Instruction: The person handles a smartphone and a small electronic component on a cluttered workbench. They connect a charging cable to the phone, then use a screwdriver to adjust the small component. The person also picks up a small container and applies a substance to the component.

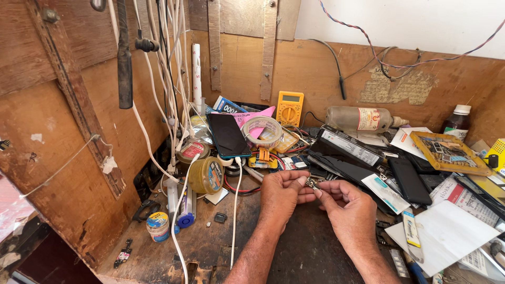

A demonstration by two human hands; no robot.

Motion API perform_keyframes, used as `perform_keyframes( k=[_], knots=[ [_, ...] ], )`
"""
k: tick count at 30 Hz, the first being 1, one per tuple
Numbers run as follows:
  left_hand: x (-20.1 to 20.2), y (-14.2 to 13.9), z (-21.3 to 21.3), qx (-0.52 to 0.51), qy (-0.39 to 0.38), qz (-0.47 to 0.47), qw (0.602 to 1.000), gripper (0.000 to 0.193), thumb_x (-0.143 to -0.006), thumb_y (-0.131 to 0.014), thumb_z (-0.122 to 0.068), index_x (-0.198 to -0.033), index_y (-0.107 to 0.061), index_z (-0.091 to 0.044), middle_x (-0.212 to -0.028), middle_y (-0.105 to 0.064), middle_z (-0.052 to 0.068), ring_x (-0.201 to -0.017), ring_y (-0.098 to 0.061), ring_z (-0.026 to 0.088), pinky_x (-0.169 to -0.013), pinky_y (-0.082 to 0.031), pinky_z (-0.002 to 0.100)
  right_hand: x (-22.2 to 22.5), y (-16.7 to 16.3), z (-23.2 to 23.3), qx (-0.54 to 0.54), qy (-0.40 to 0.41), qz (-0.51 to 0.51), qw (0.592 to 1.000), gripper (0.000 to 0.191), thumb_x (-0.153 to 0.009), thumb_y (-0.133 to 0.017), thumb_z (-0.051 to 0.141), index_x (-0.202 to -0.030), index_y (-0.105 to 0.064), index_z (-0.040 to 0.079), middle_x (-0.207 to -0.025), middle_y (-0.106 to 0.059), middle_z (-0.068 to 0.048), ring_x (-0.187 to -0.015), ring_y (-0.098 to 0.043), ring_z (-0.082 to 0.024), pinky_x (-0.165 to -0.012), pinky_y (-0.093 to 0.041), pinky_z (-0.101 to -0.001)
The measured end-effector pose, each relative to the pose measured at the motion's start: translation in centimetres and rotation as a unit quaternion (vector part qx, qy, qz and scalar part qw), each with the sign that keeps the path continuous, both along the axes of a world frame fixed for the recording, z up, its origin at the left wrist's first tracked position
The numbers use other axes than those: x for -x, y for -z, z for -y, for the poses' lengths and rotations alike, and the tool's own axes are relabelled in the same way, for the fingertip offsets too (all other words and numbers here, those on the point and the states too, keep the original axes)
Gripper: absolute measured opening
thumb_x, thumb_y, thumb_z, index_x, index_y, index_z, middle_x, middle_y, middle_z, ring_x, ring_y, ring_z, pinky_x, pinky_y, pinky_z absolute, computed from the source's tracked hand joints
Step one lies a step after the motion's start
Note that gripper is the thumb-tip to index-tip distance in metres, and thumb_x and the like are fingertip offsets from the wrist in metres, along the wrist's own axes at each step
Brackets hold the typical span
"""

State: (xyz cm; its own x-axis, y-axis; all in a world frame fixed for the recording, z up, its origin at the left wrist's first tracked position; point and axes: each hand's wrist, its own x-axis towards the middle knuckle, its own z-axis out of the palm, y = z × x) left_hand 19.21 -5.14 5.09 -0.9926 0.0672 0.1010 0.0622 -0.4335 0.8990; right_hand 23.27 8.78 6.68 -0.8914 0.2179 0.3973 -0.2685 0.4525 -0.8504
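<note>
A dark, worn wooden table (pixel 310 247) carries a dense clutter. Toward the left lie a yellow round tin (pixel 206 175), a small blue-capped jar (pixel 158 226) and a white cable (pixel 235 210). At the back rest a yellow multimeter (pixel 290 108), a roll of tape (pixel 263 131) and a bottle on its side (pixel 360 119). On the right lie black phones (pixel 407 180), a white sheet of paper (pixel 447 236) and a framed tray of small parts (pixel 447 152).

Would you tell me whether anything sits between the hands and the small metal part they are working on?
Nothing visible does. The left hand and right hand both pinch the small metal part directly between their fingertips, above the dark benchtop. The clutter lies behind and beside them.
</note>
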Motion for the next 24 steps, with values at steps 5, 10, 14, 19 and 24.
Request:
perform_keyframes(
  k=[5, 10, 14, 19, 24],
  knots=[
    [-0.10, -0.03, -0.14, 0.003, 0.007, 0.002, 1.000, 0.024, -0.101, -0.055, -0.005, -0.117, -0.070, 0.008, -0.093, -0.077, 0.017, -0.077, -0.078, 0.019, -0.069, -0.066, 0.028, -0.09, -0.08, -0.17, -0.011, 0.014, 0.010, 1.000, 0.014, -0.088, -0.074, 0.005, -0.102, -0.079, 0.002, -0.087, -0.080, -0.006, -0.074, -0.074, -0.010, -0.066, -0.065, -0.0271],
    [-0.29, -0.25, 0.03, 0.011, 0.006, 0.000, 1.000, 0.025, -0.101, -0.055, -0.004, -0.117, -0.070, 0.008, -0.091, -0.077, 0.018, -0.076, -0.078, 0.020, -0.068, -0.067, 0.029, -0.25, -0.12, -0.07, -0.013, 0.021, 0.009, 1.000, 0.014, -0.089, -0.073, 0.005, -0.102, -0.078, 0.002, -0.088, -0.079, -0.006, -0.074, -0.074, -0.010, -0.065, -0.065, -0.0268],
    [-0.49, -0.59, 0.15, 0.030, 0.002, 0.007, 1.000, 0.024, -0.099, -0.059, -0.005, -0.117, -0.071, 0.007, -0.089, -0.077, 0.016, -0.076, -0.077, 0.019, -0.067, -0.067, 0.028, -0.29, -0.22, -0.04, -0.019, 0.022, 0.021, 0.999, 0.015, -0.090, -0.073, 0.006, -0.104, -0.078, 0.003, -0.089, -0.079, -0.007, -0.075, -0.074, -0.010, -0.066, -0.062, -0.0281],
    [-0.63, -0.69, 0.22, 0.003, -0.008, 0.013, 1.000, 0.023, -0.098, -0.064, -0.008, -0.114, -0.072, 0.007, -0.087, -0.077, 0.015, -0.072, -0.076, 0.017, -0.062, -0.065, 0.027, -0.38, -0.17, 0.09, -0.019, 0.000, -0.004, 1.000, 0.018, -0.087, -0.075, 0.004, -0.104, -0.077, 0.003, -0.092, -0.080, -0.006, -0.075, -0.074, -0.010, -0.067, -0.064, -0.0261],
    [-0.30, -0.58, 0.37, -0.010, -0.002, 0.010, 1.000, 0.024, -0.097, -0.067, -0.012, -0.109, -0.071, 0.007, -0.085, -0.076, 0.015, -0.070, -0.076, 0.017, -0.061, -0.065, 0.027, -0.28, -0.29, 0.28, -0.017, 0.011, 0.000, 1.000, 0.017, -0.088, -0.074, 0.007, -0.104, -0.078, 0.003, -0.088, -0.080, -0.006, -0.073, -0.073, -0.010, -0.064, -0.064, -0.0270]
  ],
)
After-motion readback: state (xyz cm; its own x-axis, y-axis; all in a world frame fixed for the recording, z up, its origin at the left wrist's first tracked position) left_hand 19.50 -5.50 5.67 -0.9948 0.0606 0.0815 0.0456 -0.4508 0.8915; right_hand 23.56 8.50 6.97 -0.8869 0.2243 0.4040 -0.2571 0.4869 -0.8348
